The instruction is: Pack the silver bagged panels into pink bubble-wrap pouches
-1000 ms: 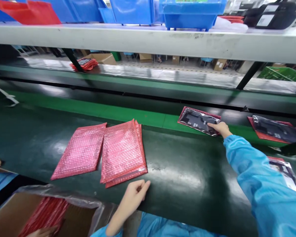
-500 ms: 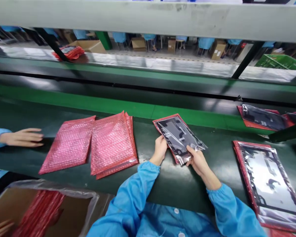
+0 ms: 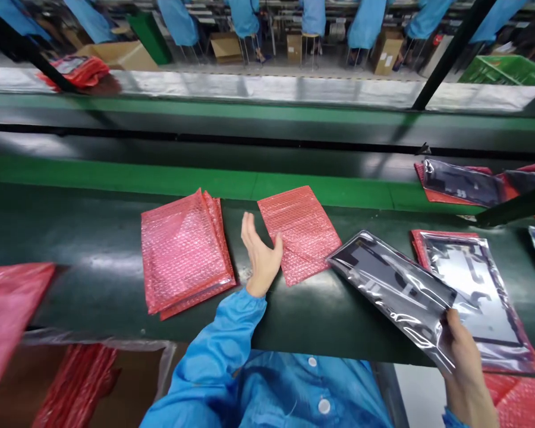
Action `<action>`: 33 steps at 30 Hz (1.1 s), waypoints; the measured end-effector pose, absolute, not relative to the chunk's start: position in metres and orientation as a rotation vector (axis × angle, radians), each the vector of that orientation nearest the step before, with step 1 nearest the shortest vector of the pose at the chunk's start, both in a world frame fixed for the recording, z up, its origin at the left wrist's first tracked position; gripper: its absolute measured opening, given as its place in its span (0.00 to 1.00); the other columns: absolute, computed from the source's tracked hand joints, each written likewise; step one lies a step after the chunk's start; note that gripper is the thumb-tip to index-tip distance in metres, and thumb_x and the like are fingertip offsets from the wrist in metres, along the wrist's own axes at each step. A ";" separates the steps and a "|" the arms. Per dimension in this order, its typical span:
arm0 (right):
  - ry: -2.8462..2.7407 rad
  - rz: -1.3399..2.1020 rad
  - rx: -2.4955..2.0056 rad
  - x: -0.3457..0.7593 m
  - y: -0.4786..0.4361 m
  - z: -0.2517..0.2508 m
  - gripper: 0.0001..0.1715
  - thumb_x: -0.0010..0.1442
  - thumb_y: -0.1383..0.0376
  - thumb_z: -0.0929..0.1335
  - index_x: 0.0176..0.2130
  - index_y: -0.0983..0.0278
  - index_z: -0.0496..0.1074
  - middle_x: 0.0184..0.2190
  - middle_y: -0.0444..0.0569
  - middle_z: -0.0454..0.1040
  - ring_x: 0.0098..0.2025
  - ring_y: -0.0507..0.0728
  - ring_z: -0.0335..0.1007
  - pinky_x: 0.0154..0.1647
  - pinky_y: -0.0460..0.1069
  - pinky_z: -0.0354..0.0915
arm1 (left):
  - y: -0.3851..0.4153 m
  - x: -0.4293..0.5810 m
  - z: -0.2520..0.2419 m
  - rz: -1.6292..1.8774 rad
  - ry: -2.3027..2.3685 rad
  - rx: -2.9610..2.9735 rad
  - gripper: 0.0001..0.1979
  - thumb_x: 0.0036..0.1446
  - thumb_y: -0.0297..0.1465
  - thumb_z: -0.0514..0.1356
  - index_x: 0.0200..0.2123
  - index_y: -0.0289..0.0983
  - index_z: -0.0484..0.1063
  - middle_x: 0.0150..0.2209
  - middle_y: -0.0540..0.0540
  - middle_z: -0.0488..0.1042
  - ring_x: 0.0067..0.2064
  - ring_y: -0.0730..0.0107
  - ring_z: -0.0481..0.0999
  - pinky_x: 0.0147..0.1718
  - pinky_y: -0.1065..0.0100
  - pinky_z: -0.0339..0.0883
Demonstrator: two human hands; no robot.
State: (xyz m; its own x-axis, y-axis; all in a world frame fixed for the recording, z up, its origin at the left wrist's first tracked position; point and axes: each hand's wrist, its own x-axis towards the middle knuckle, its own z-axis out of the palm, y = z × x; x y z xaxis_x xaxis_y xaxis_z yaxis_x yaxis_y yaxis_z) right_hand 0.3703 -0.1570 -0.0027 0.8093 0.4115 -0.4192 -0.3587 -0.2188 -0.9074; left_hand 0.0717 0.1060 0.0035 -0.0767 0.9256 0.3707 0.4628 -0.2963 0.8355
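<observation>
My right hand (image 3: 466,362) grips the near end of a dark flat panel in a clear plastic bag (image 3: 392,291), which slants up to the left above the bench. Its far corner overlaps the edge of a red bubble-wrap bag (image 3: 301,226) lying flat on the dark green bench. Beside that bag's left edge is my left hand (image 3: 263,255), open, thumb apart from the fingers, holding nothing. To its left lies a stack of pink-red bubble-wrap bags (image 3: 185,249). Partly behind the held panel, another bagged panel (image 3: 477,285) rests on red bubble wrap at the right.
A carton (image 3: 134,380) with a plastic liner and red bubble-wrap bags stands at the lower left. Another pink bag (image 3: 13,315) is at the left edge. Several bagged panels (image 3: 463,181) lie at the back right, near a dark post (image 3: 517,205). People in blue sit beyond the line.
The bagged panel has moved right in my right hand, off the red bubble-wrap bag. My left hand has let go and opened. The leftmost pink bag has shifted left; the co-worker's hand is out of view.
</observation>
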 end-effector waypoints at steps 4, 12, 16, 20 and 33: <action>0.149 0.797 -1.638 0.372 -0.178 -0.007 0.34 0.33 0.37 0.78 0.31 0.59 0.77 0.27 0.48 0.79 0.34 0.65 0.79 0.32 0.55 0.77 | 0.072 0.080 0.011 0.972 1.072 2.384 0.13 0.63 0.36 0.61 0.49 0.40 0.73 0.55 0.38 0.74 0.58 0.54 0.72 0.58 0.53 0.67; 0.036 1.104 -1.743 0.352 -0.194 0.010 0.28 0.41 0.43 0.80 0.27 0.61 0.74 0.16 0.40 0.67 0.16 0.53 0.63 0.14 0.47 0.58 | 0.065 0.082 0.001 0.586 1.077 2.435 0.11 0.69 0.30 0.51 0.40 0.37 0.74 0.43 0.41 0.79 0.46 0.59 0.76 0.48 0.58 0.71; -0.070 1.216 -1.722 0.346 -0.178 0.010 0.31 0.33 0.42 0.81 0.20 0.62 0.71 0.15 0.42 0.67 0.17 0.54 0.63 0.16 0.48 0.62 | 0.067 0.084 0.008 0.552 1.216 2.376 0.11 0.69 0.30 0.50 0.39 0.39 0.72 0.36 0.44 0.78 0.41 0.62 0.77 0.45 0.62 0.70; -0.214 1.213 -1.678 0.345 -0.162 0.011 0.34 0.39 0.38 0.78 0.16 0.62 0.69 0.12 0.43 0.64 0.14 0.53 0.58 0.15 0.49 0.60 | 0.061 0.086 0.008 0.471 1.206 2.465 0.08 0.64 0.26 0.52 0.41 0.38 0.71 0.39 0.43 0.77 0.43 0.60 0.76 0.44 0.61 0.70; -0.088 0.846 -1.674 0.337 -0.128 -0.017 0.32 0.43 0.42 0.78 0.35 0.65 0.78 0.25 0.46 0.77 0.27 0.58 0.74 0.28 0.50 0.70 | 0.033 0.064 0.017 0.091 1.500 2.522 0.10 0.64 0.28 0.53 0.31 0.39 0.70 0.31 0.41 0.77 0.36 0.57 0.78 0.35 0.62 0.67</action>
State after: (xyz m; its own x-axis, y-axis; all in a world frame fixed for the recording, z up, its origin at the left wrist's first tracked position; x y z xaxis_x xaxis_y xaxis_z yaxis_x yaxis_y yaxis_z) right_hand 0.3371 -0.1281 -0.0173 0.7326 0.4842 -0.4784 -0.3750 -0.2994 -0.8773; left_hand 0.0638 0.0330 0.0165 0.4814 0.8750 -0.0513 0.8623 -0.4623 0.2066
